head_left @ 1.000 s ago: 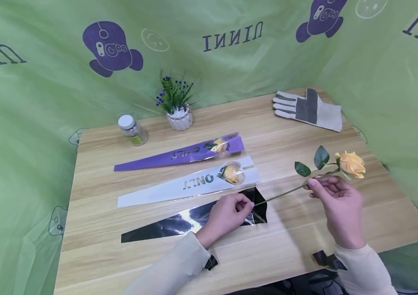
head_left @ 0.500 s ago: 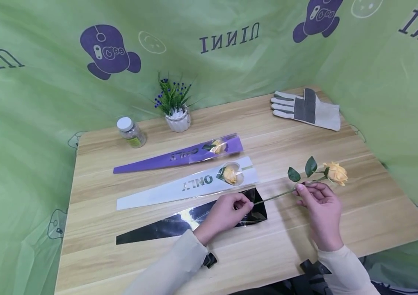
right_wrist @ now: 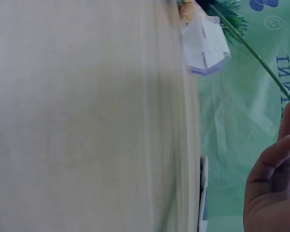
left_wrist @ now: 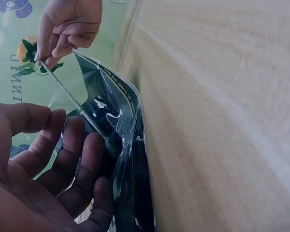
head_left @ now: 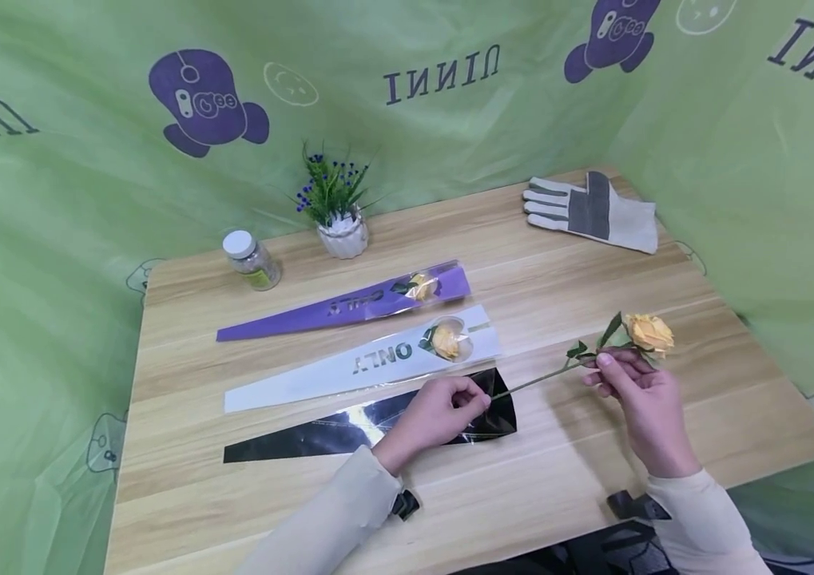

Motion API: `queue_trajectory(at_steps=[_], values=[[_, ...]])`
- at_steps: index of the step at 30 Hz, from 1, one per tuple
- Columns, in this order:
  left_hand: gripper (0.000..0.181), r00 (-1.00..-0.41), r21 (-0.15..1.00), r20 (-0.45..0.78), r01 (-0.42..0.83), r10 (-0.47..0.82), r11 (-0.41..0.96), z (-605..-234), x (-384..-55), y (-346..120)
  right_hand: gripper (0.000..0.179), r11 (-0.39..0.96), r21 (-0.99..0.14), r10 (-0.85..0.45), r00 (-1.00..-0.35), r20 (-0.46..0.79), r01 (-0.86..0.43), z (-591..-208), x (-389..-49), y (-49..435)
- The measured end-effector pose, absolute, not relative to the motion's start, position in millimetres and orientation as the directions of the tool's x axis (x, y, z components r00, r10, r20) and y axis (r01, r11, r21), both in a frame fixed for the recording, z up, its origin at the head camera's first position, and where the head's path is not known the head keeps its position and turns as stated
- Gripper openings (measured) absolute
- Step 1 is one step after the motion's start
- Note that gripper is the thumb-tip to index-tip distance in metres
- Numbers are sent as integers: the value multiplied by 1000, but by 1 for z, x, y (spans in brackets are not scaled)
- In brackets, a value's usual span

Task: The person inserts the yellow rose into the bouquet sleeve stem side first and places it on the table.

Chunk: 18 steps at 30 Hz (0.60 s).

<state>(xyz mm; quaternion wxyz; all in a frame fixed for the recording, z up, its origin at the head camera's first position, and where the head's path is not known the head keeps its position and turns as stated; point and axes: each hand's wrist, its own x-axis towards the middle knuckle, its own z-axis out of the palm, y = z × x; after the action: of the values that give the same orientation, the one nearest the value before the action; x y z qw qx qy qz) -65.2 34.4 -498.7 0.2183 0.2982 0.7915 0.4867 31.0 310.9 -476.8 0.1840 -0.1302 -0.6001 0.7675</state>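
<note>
My right hand (head_left: 645, 403) pinches the stem of a yellow-orange artificial rose (head_left: 651, 334) just below its bloom and leaves. The stem slants down to the left, its lower end inside the mouth of a black flower sleeve (head_left: 291, 442) that lies on the table. My left hand (head_left: 441, 414) pinches the upper edge of that mouth between thumb and forefinger. In the left wrist view the sleeve's mouth (left_wrist: 106, 92) gapes, with the stem (left_wrist: 67, 89) running into it. The right wrist view shows the stem (right_wrist: 256, 53) stretching away from the right hand (right_wrist: 275, 179).
Behind the black sleeve lie a white sleeve (head_left: 306, 385) and a purple sleeve (head_left: 291, 321), each with a yellow rose inside. A lidded jar (head_left: 252, 262) and a potted plant (head_left: 343, 235) stand at the back. A grey-and-white work glove (head_left: 625, 220) lies back right.
The right hand brought the rose left, the stem sliding deeper into the black sleeve. Since then that hand has shifted slightly right and the leaves have turned. The left hand keeps its hold.
</note>
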Motion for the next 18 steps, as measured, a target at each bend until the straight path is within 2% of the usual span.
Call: queue_trajectory(at_steps=[9, 15, 18], values=[[17, -717, 887, -61, 281, 694, 368, -496, -63, 34, 3, -222, -973, 508, -859, -63, -60, -469, 32, 306], [17, -718, 891, -70, 267, 693, 367, -494, -57, 35, 19, -232, -973, 573, -810, -127, -12, -466, 31, 293], [18, -719, 897, -72, 256, 692, 360, -494, -55, 36, 20, -245, -969, 587, -791, -173, 30, -468, 29, 288]])
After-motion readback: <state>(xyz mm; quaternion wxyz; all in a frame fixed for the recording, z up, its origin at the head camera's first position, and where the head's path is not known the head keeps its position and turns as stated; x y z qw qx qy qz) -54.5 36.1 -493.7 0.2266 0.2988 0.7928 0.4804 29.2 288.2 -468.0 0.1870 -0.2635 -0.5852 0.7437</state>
